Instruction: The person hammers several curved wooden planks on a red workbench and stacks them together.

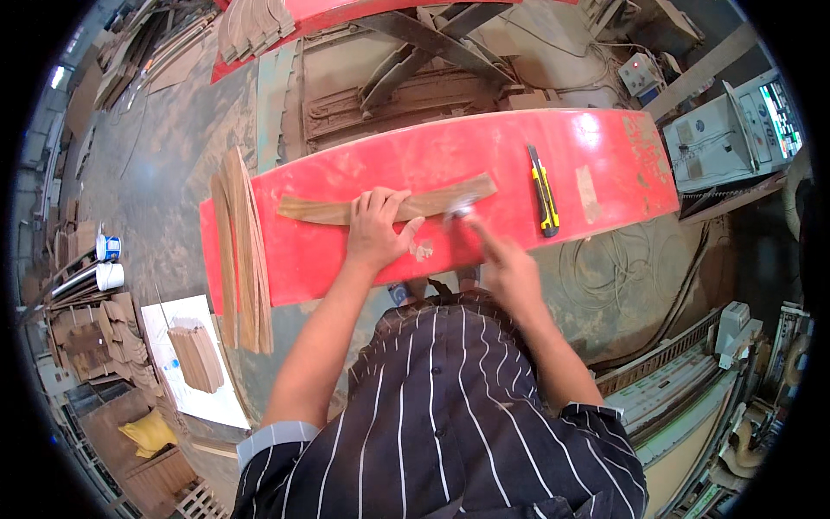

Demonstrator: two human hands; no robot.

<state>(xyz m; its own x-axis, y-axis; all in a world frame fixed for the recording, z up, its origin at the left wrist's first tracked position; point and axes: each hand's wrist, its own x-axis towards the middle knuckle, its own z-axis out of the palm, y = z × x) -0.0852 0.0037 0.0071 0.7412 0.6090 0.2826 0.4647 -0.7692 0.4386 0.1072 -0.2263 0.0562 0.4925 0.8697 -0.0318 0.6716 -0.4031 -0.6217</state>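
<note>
A curved wooden strip (437,198) lies across the red tabletop (346,259) in front of me. My left hand (377,227) grips it near the middle, fingers over the wood and thumb at its near edge. My right hand (510,270) is closed on a small tool with a shiny metallic end (462,210), its index finger stretched along it. That end is at the strip's right part, too blurred to tell its kind. To the right lies a yellow and black utility knife (545,192), blade pointing away from me.
Several long wooden strips (245,251) overhang the table's left end. Low on the left, a stack of wooden pieces (196,356) rests on a white board. Another red table (346,10) on a scissor lift (432,48) stands beyond. Machinery (713,130) stands at right; hoses (605,268) lie on the floor.
</note>
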